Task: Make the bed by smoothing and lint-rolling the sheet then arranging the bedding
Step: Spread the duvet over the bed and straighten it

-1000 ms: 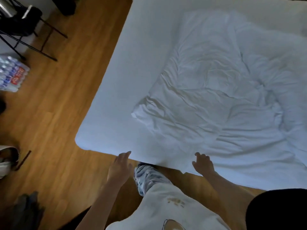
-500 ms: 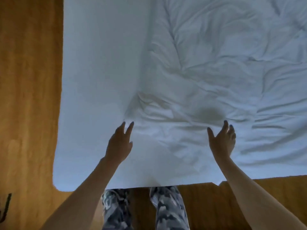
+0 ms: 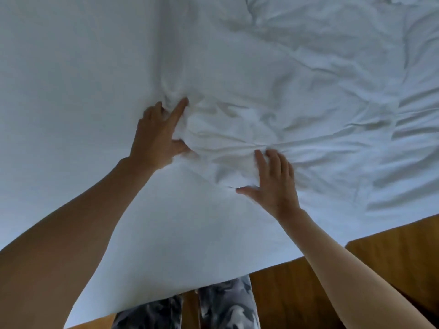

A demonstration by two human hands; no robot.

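The crumpled duvet (image 3: 297,96) lay on the bed sheet (image 3: 71,91), its near corner bunched between both hands. Left hand (image 3: 156,136) gripped the corner, fabric at its 1 o'clock. Right hand (image 3: 273,181) lay on it, fingers (image 3: 275,160) seemingly loose. No containers were seen.

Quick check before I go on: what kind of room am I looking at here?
Most likely a bedroom. A bed with a smooth white sheet fills the view, a crumpled white duvet lies on it, and wood flooring shows beyond the bed's edge.
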